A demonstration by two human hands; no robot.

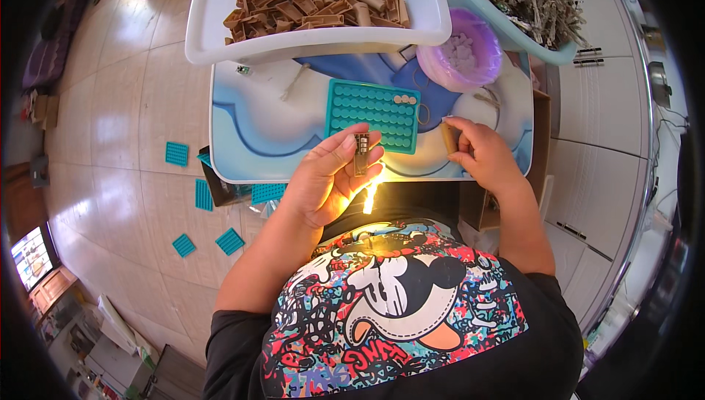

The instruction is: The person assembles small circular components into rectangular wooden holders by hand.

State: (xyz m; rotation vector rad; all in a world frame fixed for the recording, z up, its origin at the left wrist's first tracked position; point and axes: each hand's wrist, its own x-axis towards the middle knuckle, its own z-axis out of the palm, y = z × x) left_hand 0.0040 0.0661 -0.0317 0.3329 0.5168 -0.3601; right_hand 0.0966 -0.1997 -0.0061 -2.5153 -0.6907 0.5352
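My left hand [330,172] is raised over the table's near edge, its thumb and fingers closed on a small brown plastic casing [361,167] with electronic parts showing at its top. Just below those fingers a strip glows bright yellow [369,198]; its link to the casing is lost in the glare. In my right hand [481,154], thumb and forefinger pinch a tan-brown plastic casing piece [449,138]. Beyond my left hand lies a teal tray [330,117] with rows of round wells. Several small pale discs [404,99] sit at its far right corner.
At the far side stands a white bin [316,39] of brown casings. Right of it are a purple bowl [490,62] with pale grey pieces and a pale teal tub [547,53] heaped with wired strips. Several teal trays [176,153] lie on the floor at left.
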